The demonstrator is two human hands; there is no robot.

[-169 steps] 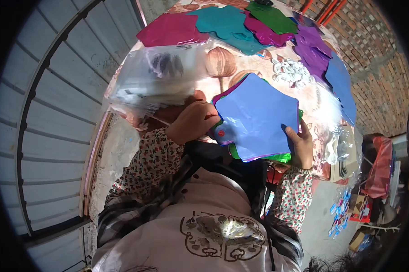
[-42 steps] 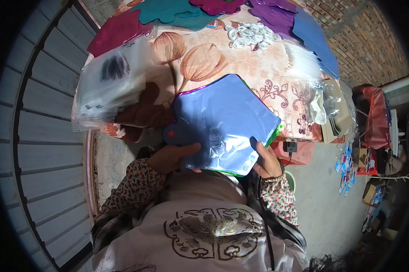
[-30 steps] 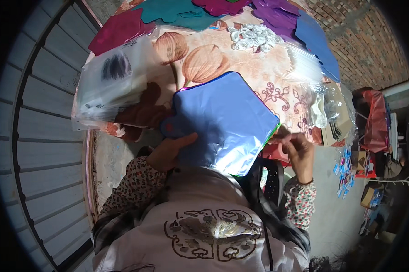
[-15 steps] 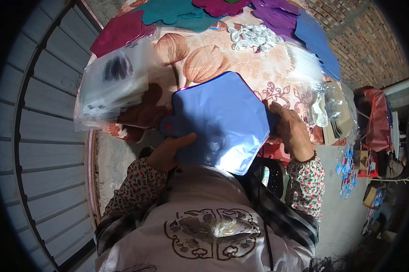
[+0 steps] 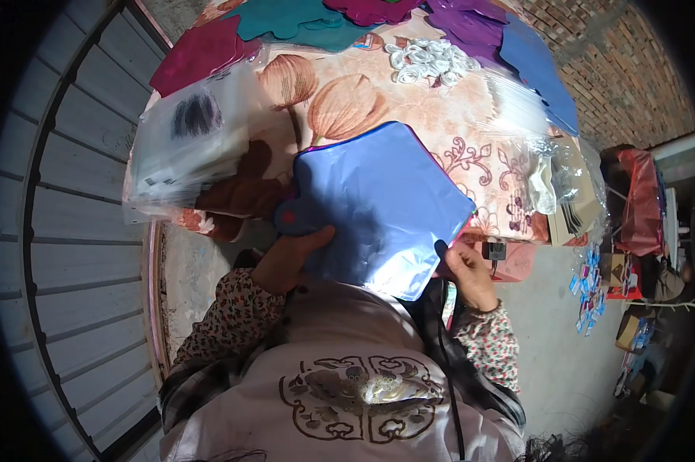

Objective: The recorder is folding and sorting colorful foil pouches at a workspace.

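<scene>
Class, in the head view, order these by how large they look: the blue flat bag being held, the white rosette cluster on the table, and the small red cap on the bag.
1. Blue flat bag, though nearness to the camera enlarges it.
2. White rosette cluster.
3. Red cap.

Floral-clothed table point(image 5: 347, 115) under coloured cutouts point(image 5: 286, 19)

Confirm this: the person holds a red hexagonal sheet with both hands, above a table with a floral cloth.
Not quite. The head view shows the hexagonal sheet is blue, not red. The rest holds: the left hand and the right hand both hold it, above the table with the floral cloth.
</scene>
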